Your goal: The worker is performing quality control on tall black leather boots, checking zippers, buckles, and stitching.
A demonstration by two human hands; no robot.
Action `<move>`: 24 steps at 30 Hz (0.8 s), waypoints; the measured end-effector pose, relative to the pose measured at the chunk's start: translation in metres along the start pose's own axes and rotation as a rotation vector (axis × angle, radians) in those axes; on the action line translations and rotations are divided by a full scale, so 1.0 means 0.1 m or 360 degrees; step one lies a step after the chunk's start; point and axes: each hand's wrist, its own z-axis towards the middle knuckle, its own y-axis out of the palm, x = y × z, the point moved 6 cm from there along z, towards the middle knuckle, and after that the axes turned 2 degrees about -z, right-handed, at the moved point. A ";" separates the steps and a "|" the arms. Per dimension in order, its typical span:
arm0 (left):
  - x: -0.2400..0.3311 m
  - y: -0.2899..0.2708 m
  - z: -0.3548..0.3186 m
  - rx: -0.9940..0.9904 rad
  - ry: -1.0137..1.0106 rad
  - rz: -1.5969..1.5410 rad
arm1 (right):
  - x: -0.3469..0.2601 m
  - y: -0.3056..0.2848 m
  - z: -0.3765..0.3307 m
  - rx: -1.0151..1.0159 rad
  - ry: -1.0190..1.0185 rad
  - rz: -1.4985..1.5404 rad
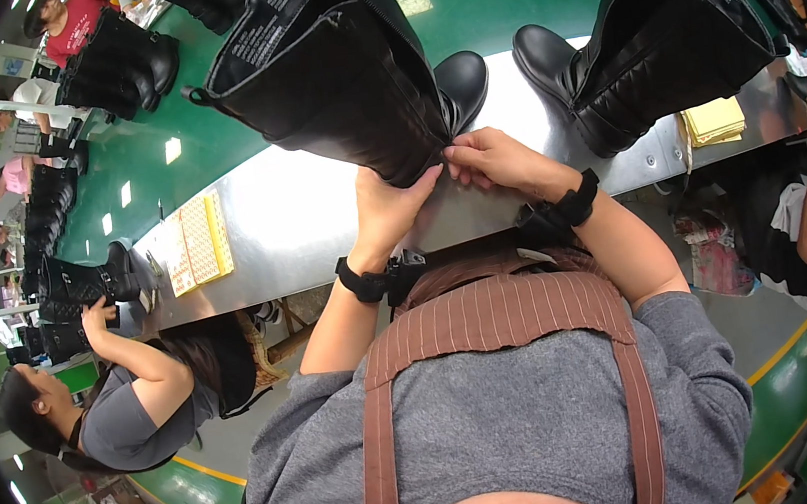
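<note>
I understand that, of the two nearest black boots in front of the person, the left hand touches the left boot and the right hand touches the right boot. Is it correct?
Not quite: the head view shows the right hand at the left boot too, not at the right boot. The left hand does touch the left boot.

At the middle of the tabletop's (281, 201) near edge, a left boot (334, 99) stands just before the hands (503, 159), which touch its lower end, and a right boot (663, 69) stands to its right, their toes between the two shafts. Left along the near edge lies a paper stack (199, 242), with another boot (85, 281) beyond it toward the left end; a notepad (714, 121) lies near that edge, right of the right boot.
</note>
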 end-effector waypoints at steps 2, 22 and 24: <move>-0.04 0.00 0.00 -0.0016 -0.0039 0.0187 | -0.15 0.04 -0.06 0.0053 -0.0102 0.0114; 2.36 -0.18 0.32 0.0139 0.1210 0.1680 | -1.19 0.07 -0.42 0.0161 -0.0877 -0.0110; 2.30 -0.16 0.38 -0.0044 0.1078 0.1564 | -1.19 0.06 -0.42 0.0143 -0.0874 -0.0101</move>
